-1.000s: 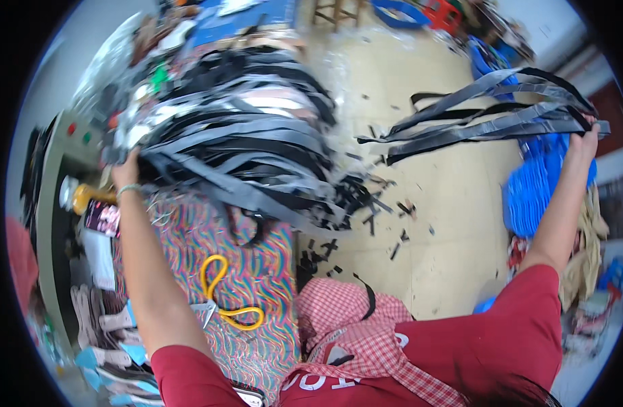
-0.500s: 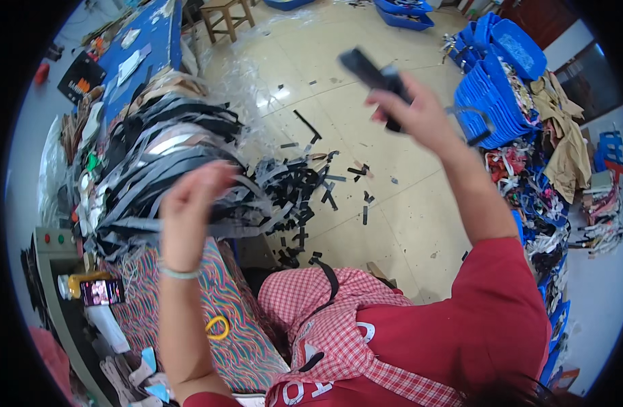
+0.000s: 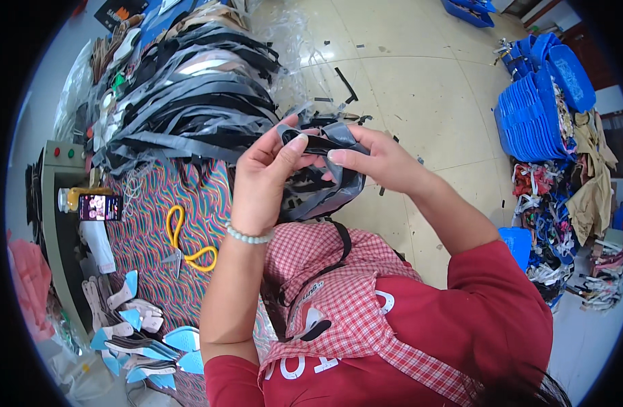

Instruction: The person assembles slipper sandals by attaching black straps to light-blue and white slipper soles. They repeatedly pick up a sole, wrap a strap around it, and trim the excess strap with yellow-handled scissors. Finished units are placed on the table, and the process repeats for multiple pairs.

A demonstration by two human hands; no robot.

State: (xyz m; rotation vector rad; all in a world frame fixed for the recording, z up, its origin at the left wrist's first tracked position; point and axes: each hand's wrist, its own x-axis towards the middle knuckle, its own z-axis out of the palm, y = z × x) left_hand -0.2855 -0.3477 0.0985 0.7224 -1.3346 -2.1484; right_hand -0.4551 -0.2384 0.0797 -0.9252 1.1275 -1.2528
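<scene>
Both hands meet in front of me over a black-and-grey strip [image 3: 317,144] of flexible material. My left hand [image 3: 267,156] pinches one part of it between thumb and fingers. On the other side my right hand [image 3: 378,157] grips it, with the thumb pressed on top. More of the grey and black material hangs in loops [image 3: 343,198] below the fingers, and where it ends is hidden. Just beyond my left hand lies a large heap of long black and grey strips [image 3: 210,102].
Yellow-handled scissors [image 3: 178,254] lie on the wavy-patterned cloth [image 3: 138,241] to my left. A lit phone [image 3: 100,207] stands near a grey box with buttons [image 3: 57,163]. White-and-blue shaped pieces [image 3: 132,332] lie nearer. Stacked blue baskets [image 3: 528,125] stand right, and black scraps litter the floor.
My right hand has come down and inward from over the floor with the black material. My left hand has moved right to meet it, and both now grip the strip. The view has shifted.
</scene>
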